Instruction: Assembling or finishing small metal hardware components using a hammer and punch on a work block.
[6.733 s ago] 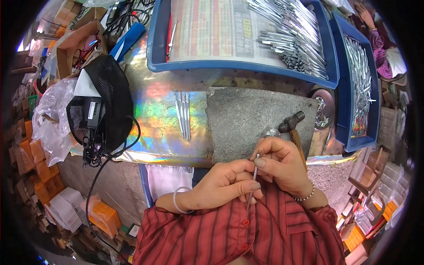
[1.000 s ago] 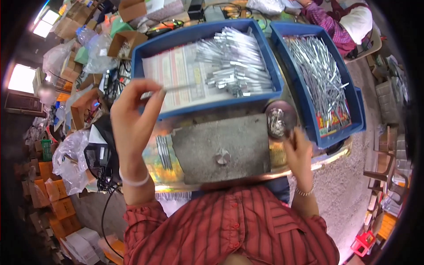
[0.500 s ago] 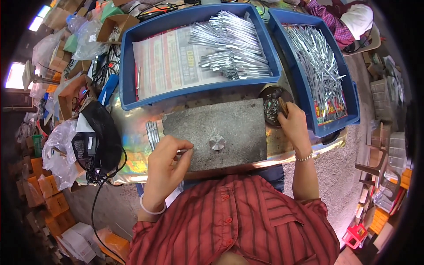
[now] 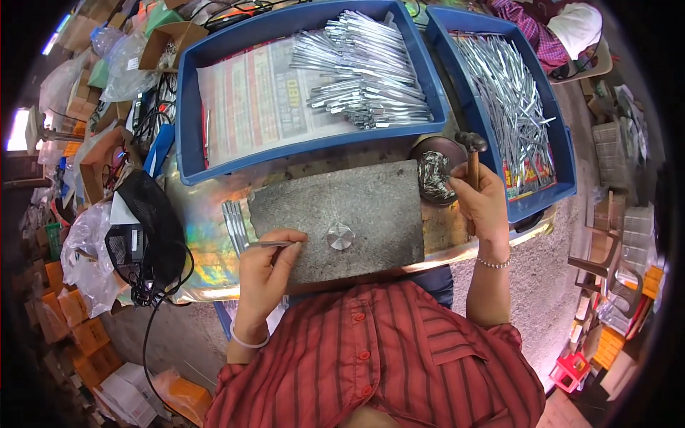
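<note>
My left hand (image 4: 265,271) pinches a thin metal strip (image 4: 264,245) near the left edge of a flat grey slab (image 4: 285,203). On the slab lies a small round metal disc (image 4: 340,237). My right hand (image 4: 486,203) is wrapped round the wooden handle of a hammer (image 4: 474,165), its dark head upward. The thumb and fingertip of that hand meet beside a round dark bowl (image 4: 412,152) of small shiny metal pieces (image 4: 435,171); whether they pinch a piece is too small to tell. Several similar strips (image 4: 234,222) lie together left of the slab.
Behind the slab stands a blue tray (image 4: 314,151) with neatly piled metal strips (image 4: 371,78). A second blue tray (image 4: 528,208) at right holds loose strips (image 4: 506,100). A black mesh bag with cables (image 4: 153,221) sits at left. Another person's checked sleeve (image 4: 524,27) shows far right.
My right hand has lifted slightly and turned, bringing the hammer upright beside the bowl. The strip in my left hand now shows more plainly. The whole view has shifted a little.
</note>
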`<state>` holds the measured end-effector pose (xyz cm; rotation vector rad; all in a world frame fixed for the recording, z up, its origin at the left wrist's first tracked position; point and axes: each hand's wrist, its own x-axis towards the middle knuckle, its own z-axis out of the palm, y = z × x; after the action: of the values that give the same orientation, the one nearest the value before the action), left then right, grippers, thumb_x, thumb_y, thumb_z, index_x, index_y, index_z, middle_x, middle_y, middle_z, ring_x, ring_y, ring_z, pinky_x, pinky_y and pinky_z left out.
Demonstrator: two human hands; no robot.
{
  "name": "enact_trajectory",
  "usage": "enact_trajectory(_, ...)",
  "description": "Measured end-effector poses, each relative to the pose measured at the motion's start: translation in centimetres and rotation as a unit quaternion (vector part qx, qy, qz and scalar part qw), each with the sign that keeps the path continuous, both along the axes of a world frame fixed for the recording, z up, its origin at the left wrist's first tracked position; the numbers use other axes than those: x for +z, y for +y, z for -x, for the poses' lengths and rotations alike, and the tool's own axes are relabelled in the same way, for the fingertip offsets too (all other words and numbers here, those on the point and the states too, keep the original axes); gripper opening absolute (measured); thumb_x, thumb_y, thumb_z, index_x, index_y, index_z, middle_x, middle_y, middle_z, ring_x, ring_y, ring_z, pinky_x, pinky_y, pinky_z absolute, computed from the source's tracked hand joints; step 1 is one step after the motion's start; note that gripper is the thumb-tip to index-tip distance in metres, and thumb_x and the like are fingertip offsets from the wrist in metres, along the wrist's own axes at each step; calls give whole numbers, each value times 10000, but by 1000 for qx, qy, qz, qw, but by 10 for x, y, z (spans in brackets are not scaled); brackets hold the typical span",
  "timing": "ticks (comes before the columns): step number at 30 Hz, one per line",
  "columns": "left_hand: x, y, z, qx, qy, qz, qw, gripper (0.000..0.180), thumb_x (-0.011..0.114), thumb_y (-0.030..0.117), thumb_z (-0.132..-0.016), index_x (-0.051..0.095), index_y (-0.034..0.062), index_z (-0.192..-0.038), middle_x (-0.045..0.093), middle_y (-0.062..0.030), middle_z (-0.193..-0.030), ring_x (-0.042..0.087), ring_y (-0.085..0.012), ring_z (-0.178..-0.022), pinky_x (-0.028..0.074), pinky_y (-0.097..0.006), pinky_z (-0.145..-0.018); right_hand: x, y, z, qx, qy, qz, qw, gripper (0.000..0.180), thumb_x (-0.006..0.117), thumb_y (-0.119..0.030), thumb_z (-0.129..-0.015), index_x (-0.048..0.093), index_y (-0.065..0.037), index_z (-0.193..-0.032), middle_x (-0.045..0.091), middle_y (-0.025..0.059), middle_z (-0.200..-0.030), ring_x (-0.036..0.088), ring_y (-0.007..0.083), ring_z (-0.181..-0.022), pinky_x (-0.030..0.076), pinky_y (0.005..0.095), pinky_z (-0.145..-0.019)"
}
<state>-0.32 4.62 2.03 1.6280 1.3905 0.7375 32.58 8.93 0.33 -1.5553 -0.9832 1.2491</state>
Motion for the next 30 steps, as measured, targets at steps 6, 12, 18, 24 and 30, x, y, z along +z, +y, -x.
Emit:
enact_trajectory(6, 7, -9, -10, 87, -312, 184, 928, 160, 569, 60, -846, 549, -49, -962, 626, -143, -830, 625, -166, -708, 517, -255, -638, 26, -11, 22, 7, 103, 30, 994, 152, 619, 1, -768, 519, -7, -882, 586, 57, -717, 353, 12, -390, 233, 152, -336)
enact_trajectory(12, 4, -8, -28, 91, -470, 279, 832, 157, 572, 21, -821, 511, -23, -959, 601, -144, -797, 631, -193, -633, 529, -246, -538, 35, -28, 53, 55, 233, 81, 968, 147, 608, 30, -755, 517, -3, -865, 583, 136, -786, 357, 24, -385, 245, 152, -325)
enact_trajectory(18, -1, -4, -41, 81, -548, 338, 761, 179, 618, 91, -821, 521, -5, -938, 596, -139, -850, 652, -215, -712, 557, -255, -582, 53, -47, 91, 158, 199, 50, 966, 154, 610, 30, -741, 533, 12, -873, 603, 123, -775, 381, 36, -391, 266, 171, -328)
enact_trajectory(24, -9, -8, -39, 62, -610, 324, 721, 205, 641, 146, -815, 530, 8, -919, 605, -133, -853, 615, -171, -649, 512, -237, -570, 58, -47, 112, 190, 155, 58, 968, 184, 621, 37, -742, 509, 9, -886, 591, 66, -809, 619, 121, -739, 480, 200, -645)
enact_trajectory(30, -7, -12, -32, 25, -613, 312, 725, 128, 601, 99, -842, 553, 27, -936, 622, -100, -864, 618, -143, -706, 524, -243, -639, 57, -47, 119, 188, 169, 53, 966, 194, 627, 28, -745, 514, 9, -901, 565, 49, -827, 592, 95, -732, 466, 190, -627)
